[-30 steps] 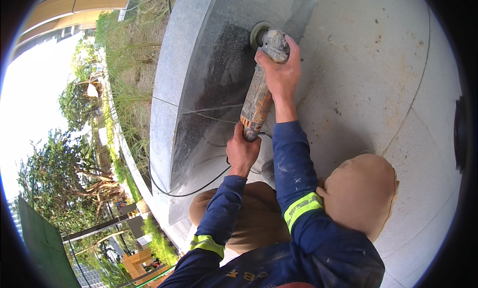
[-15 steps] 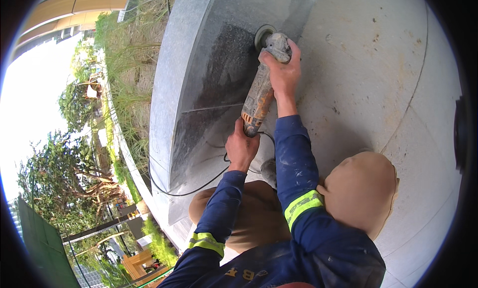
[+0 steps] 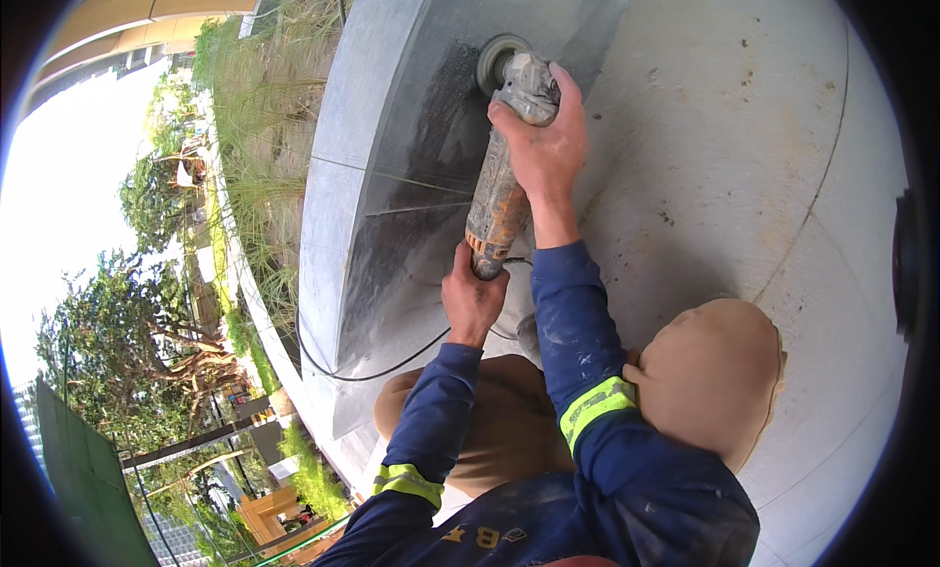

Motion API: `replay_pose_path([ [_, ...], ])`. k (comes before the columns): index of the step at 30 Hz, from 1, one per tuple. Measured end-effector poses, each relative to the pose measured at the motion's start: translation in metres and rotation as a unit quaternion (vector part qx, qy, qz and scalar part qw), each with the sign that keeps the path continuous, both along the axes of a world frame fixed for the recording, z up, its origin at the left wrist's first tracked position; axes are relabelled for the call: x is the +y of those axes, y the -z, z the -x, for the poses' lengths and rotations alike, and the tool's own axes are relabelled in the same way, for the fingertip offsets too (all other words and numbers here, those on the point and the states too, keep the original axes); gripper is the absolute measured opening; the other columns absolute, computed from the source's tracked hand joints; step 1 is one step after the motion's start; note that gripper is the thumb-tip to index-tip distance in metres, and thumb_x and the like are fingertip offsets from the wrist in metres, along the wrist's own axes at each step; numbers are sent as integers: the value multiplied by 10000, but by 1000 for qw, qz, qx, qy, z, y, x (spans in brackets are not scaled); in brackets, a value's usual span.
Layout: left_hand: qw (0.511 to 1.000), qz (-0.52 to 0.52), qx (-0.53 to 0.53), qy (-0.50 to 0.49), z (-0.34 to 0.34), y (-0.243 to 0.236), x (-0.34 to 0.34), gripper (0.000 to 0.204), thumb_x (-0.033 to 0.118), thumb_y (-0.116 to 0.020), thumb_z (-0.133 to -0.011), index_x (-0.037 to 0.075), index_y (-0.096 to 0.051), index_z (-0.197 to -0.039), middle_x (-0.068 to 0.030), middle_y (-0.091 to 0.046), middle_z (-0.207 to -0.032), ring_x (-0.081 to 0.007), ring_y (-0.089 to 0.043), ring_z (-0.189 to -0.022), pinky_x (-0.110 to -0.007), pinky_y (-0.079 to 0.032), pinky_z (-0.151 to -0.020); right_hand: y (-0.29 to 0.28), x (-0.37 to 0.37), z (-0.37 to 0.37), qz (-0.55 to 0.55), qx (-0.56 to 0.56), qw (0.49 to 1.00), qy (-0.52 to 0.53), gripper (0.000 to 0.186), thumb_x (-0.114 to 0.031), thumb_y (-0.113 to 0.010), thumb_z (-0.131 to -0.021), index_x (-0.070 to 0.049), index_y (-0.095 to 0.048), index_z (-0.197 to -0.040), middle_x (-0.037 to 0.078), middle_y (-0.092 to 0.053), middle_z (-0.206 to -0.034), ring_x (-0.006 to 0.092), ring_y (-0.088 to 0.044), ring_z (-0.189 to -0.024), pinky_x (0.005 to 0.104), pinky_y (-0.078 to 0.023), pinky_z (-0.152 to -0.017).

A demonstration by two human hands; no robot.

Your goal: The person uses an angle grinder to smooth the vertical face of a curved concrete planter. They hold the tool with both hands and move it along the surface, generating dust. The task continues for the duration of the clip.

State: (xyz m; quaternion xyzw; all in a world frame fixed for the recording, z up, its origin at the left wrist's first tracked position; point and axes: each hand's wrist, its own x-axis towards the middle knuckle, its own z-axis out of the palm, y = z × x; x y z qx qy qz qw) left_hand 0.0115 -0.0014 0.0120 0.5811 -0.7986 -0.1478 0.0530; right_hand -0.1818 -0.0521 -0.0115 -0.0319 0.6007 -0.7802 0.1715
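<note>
A dusty, orange-marked angle grinder (image 3: 497, 200) lies along the dark, polished-looking face of a grey stone edging (image 3: 416, 126), its round disc (image 3: 490, 68) against that face. My right hand (image 3: 543, 146) is wrapped around the grinder's head, thumb on the near side and fingers over the far side. My left hand (image 3: 473, 303) grips the rear end of the grinder's body. A black cable (image 3: 372, 377) runs from that end and loops over the edging. The surface under the disc is partly hidden by the tool.
Dusty pale paving (image 3: 715, 117) with cracks and specks lies to the right. My bent knee (image 3: 710, 381) in tan trousers rests near it. Grassy planting (image 3: 259, 126) borders the edging on the left. Beyond are trees (image 3: 108, 342), a green panel (image 3: 73, 479) and timber structures.
Compared with half a second ago, the grinder's head and my right hand have shifted slightly up and left along the stone face. Both hands keep their grip; the left has moved slightly left.
</note>
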Motion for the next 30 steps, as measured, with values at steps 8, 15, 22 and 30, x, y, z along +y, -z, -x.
replay_pose_path([
  [8,999,6,40,-16,3,-11,3,437,130,-720,-730,18,-589,-1131,-229,-720,-928,-403,-712,-902,-419,-547,-780,-23,4,-1,-7,20,1000,-9,768,-218,-856,-719,-7,-498,-1366,195,-589,-1232,298,-604,-1112,425,-494,-949],
  [15,999,-26,13,-34,8,-1,6,439,145,-732,-719,30,-590,-1118,-234,-715,-932,-415,-704,-906,-423,-544,-784,6,1,2,-26,25,999,-5,789,-258,-845,-706,-75,-480,-1382,213,-518,-1189,353,-598,-1034,456,-521,-867],
  [22,996,36,81,-7,-4,5,-1,487,163,-726,-720,65,-571,-1171,-246,-705,-896,-457,-681,-849,-482,-546,-728,-34,4,-4,26,57,998,3,764,-240,-847,-714,-48,-507,-1370,189,-562,-1223,332,-599,-1086,433,-496,-938],
  [30,993,-74,-91,-21,14,29,0,603,214,-710,-710,106,-573,-1287,-236,-719,-970,-442,-680,-939,-498,-539,-843,82,-3,1,-63,-49,997,6,777,-245,-836,-727,-32,-479,-1383,218,-532,-1261,366,-598,-1109,445,-511,-932],
])
